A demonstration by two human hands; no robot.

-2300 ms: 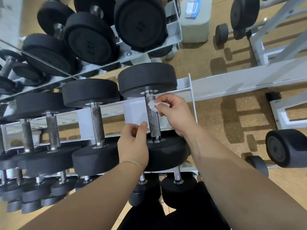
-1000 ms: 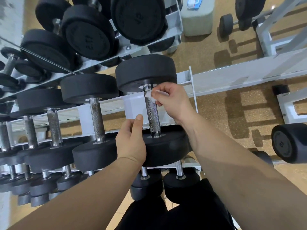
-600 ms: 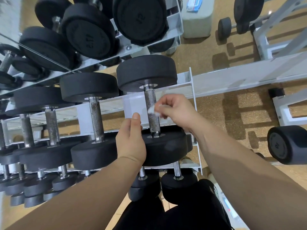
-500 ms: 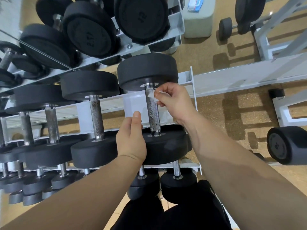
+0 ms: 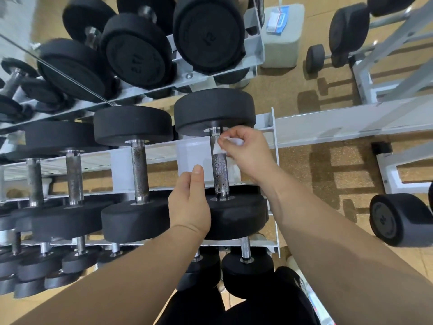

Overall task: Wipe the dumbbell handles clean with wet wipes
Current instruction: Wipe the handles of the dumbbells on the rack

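The rightmost dumbbell on the middle shelf has a knurled metal handle (image 5: 220,170) between two black heads. My right hand (image 5: 246,151) pinches a crumpled white wet wipe (image 5: 219,148) against the upper part of that handle, just below the far head (image 5: 214,111). My left hand (image 5: 189,200) rests on the near head (image 5: 236,214), thumb pointing up beside the handle; its fingers are hidden behind the head.
More black dumbbells fill the white rack (image 5: 273,137) to the left, one with a rusty handle (image 5: 139,170). Larger dumbbells sit on the upper shelf. A wipes packet (image 5: 277,18) lies on a grey block. A loose dumbbell (image 5: 398,219) lies on the floor at right.
My right hand has rubbed the wipe down and back up the handle, ending near its upper end. My left hand stays on the near head.
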